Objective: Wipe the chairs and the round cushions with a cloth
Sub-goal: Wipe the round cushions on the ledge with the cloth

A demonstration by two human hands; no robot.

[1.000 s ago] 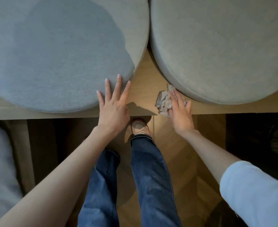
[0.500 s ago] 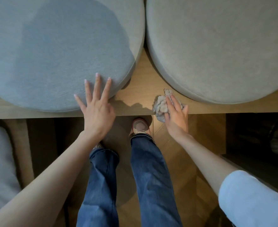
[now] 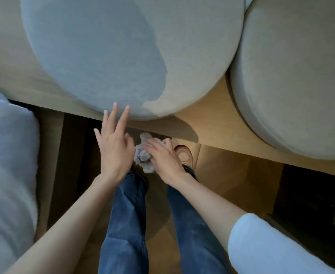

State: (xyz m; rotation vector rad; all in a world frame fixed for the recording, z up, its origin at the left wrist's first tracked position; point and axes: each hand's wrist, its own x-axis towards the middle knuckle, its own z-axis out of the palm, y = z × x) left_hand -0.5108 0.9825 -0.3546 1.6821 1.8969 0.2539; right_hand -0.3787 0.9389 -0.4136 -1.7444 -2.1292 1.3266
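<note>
- Directly below me, my jeans stand on the wooden floor, and one shoe shows just past the right hand.
- A white pillow fills the left edge of the view.
- My right hand holds the crumpled cloth with its fingers curled over it. The cloth is just short of the bench's front edge, over the floor rather than on the seat.
- My left hand is just beside the cloth, fingers straight and spread. The longest tips touch the near rim of the left round cushion.
- That cushion lies on the wooden bench and shows a large darker bluish patch, paler along its right side.
- The right round cushion sits beside it, the two touching.
</note>
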